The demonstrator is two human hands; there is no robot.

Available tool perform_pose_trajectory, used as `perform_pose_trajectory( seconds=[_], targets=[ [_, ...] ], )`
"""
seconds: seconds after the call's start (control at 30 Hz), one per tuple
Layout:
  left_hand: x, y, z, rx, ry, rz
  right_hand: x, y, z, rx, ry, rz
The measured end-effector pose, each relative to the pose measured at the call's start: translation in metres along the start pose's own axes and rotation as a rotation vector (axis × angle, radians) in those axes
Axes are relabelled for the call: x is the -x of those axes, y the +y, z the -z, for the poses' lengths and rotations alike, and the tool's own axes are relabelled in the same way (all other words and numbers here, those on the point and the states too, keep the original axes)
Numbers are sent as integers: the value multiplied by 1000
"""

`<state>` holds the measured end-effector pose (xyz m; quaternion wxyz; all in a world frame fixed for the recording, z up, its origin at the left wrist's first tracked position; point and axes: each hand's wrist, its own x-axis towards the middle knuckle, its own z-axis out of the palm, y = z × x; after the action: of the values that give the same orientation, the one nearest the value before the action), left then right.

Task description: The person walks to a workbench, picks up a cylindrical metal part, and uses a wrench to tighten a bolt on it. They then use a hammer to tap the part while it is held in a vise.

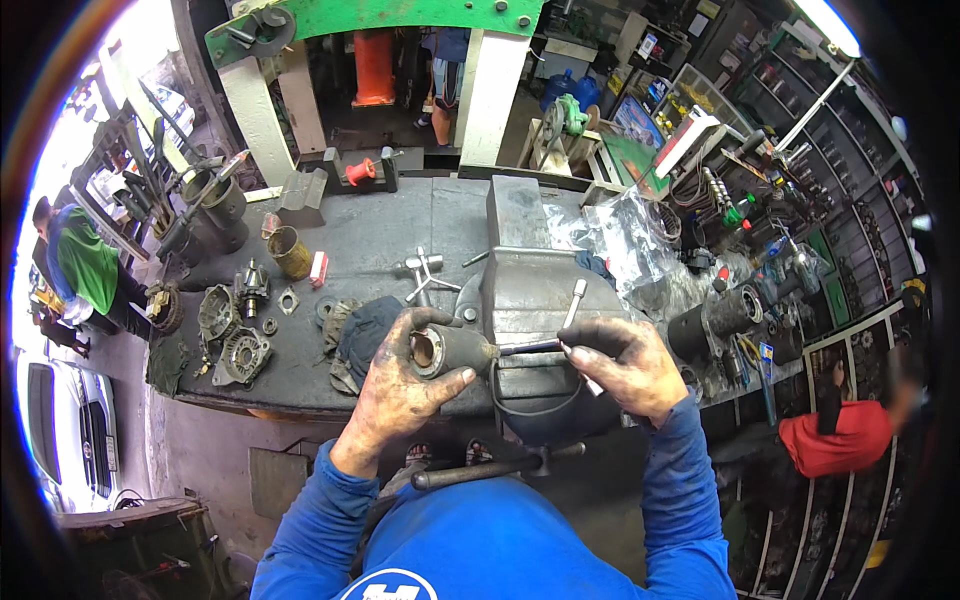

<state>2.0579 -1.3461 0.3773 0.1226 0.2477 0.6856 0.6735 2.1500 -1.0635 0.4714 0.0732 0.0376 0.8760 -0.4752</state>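
My left hand is closed round a dark cylindrical metal housing, with its round open end facing left. In my right hand is a T-handle wrench, gripped by the fingers where crossbar and shaft meet. The wrench's dark shaft points left and its tip meets the right end of the housing; whether it sits on a fastener there is too small to tell. Both hands are above a large grey bench vise at the bench's front edge.
The vise handle juts out in front of me. On the dark workbench lie a three-armed wrench, dark rags, cast housings and a rusty ring. Plastic bags and metal parts crowd the right. People stand at both sides.
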Motion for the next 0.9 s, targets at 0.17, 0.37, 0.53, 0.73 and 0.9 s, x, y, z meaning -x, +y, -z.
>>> perform_pose_trajectory(
  seconds=[0.17, 0.37, 0.53, 0.73, 0.9],
  targets=[
    [-2, 0, -1, 27, -2, 62, -14, 7, -9, 171, 187, 216],
    [-1, 5, 0, -30, -3, 57, -25, 9, -2, 737, 196, 557],
    [0, 6, -1, 21, 7, 68, -12, 5, -3, 474, 65, 393],
    [0, 2, -3, 41, 18, 46, -12, -1, 1, 402, 6, 304],
    [2, 4, -4, 42, 28, 27, -11, 1, -19, -4, 115, 114]
  ],
)
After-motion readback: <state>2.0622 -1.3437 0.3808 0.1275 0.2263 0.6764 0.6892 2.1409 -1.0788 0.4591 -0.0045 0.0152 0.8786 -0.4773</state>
